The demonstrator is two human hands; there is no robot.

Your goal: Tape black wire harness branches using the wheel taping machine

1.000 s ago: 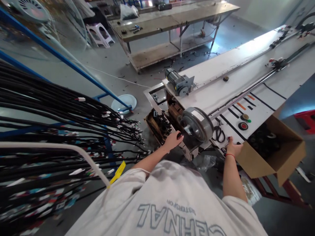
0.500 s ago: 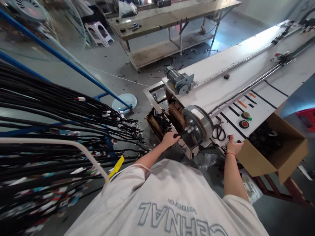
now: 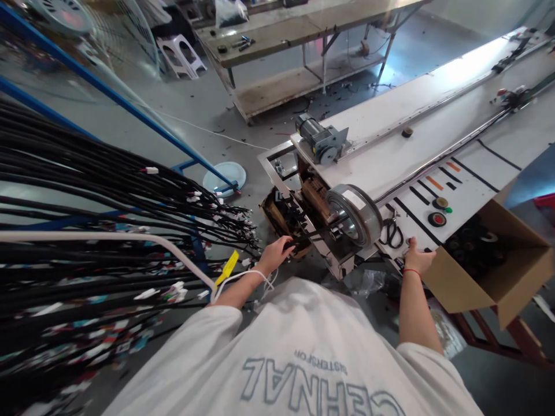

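My left hand (image 3: 276,254) is closed around the end of a black cable (image 3: 315,233). The cable stretches rightward from my fingers into the hub of a large grey ring-shaped wheel (image 3: 354,215) at the machine's near end. My right hand (image 3: 418,257) rests on the near edge of the white bench (image 3: 433,130), fingers apart, with a fingertip at a small reddish spot that may be a button. Black-handled scissors (image 3: 392,232) lie just left of that hand. Beyond it are a roll of black tape with a red centre (image 3: 437,219) and several black and orange strips.
Bundles of black cables with white connectors (image 3: 87,173) hang on a blue rack at my left. A motor (image 3: 318,137) sits on the bench's far corner. An open cardboard box (image 3: 515,283) holding dark rolls stands at the right. A worktable (image 3: 299,40) stands behind.
My left hand has moved left, away from the wheel, drawing out more of the black cable. My right hand stays at the bench edge. The view has shifted slightly.
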